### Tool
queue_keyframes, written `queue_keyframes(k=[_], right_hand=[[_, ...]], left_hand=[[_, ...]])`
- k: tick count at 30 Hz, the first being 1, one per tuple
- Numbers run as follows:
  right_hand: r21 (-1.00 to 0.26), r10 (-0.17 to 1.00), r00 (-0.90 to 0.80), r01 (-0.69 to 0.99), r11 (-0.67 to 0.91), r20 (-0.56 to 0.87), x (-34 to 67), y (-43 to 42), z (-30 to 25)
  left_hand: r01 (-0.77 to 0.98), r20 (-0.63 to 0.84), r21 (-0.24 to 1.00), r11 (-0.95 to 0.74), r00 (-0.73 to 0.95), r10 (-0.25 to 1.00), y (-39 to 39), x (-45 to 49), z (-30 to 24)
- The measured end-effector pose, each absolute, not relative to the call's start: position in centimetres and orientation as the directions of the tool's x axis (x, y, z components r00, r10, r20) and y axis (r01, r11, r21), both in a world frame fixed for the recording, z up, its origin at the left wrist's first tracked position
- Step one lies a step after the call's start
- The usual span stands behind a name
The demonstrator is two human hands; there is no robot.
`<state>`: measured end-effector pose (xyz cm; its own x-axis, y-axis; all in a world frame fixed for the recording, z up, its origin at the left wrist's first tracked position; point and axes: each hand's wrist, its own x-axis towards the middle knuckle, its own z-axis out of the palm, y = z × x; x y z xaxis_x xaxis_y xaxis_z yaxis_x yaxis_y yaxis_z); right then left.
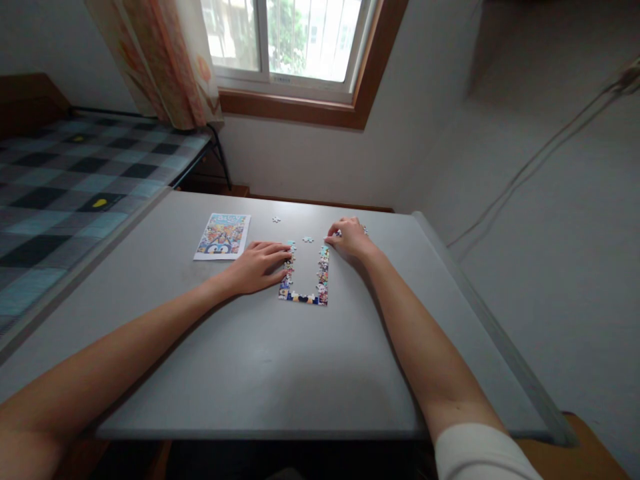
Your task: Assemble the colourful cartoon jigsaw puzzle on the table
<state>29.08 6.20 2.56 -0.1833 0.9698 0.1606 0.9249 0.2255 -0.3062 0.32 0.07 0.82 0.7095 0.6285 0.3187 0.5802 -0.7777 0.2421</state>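
A partly joined jigsaw border [303, 298] lies U-shaped on the grey table [260, 360]. My left hand [260, 264] lies flat with fingers stretched out, its fingertips touching the left arm of the border. My right hand [349, 238] is curled at the top of the right arm, fingertips pinched on a small puzzle piece [339, 233]. A loose piece [307, 239] sits between the two hands, another loose piece [276, 219] farther back.
A colourful reference picture sheet [223, 235] lies left of my left hand. A bed with a checked cover [65, 180] stands along the table's left side. Behind are a window [285, 40] with a curtain [160, 60] and white walls.
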Motion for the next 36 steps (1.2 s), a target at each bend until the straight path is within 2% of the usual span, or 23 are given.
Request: queue_keyframes(k=[4,8,12,19,36], right_hand=[[-0.484,0.967,-0.234,0.838,0.252,0.098,29.1,6.5,2.6],[-0.664,0.955,-0.258,0.690,0.289,0.147,28.9,6.6,2.9],[-0.756,0.938,-0.324,0.582,0.299,0.122,28.5,6.5,3.3],[-0.727,0.923,-0.384,0.626,0.283,0.029,28.1,6.1,3.1],[-0.708,0.917,-0.399,0.645,0.286,0.007,28.0,5.7,3.1]], left_hand=[[0.578,0.321,0.248,-0.778,0.709,0.629,0.1,0.3,0.8],[0.579,0.321,0.250,-0.776,0.707,0.630,0.0,0.4,0.8],[0.584,0.325,0.239,-0.775,0.704,0.631,0.0,0.4,0.8],[0.585,0.323,0.241,-0.775,0.704,0.632,0.1,0.4,0.7],[0.583,0.324,0.250,-0.773,0.702,0.634,0.0,0.5,0.8]])
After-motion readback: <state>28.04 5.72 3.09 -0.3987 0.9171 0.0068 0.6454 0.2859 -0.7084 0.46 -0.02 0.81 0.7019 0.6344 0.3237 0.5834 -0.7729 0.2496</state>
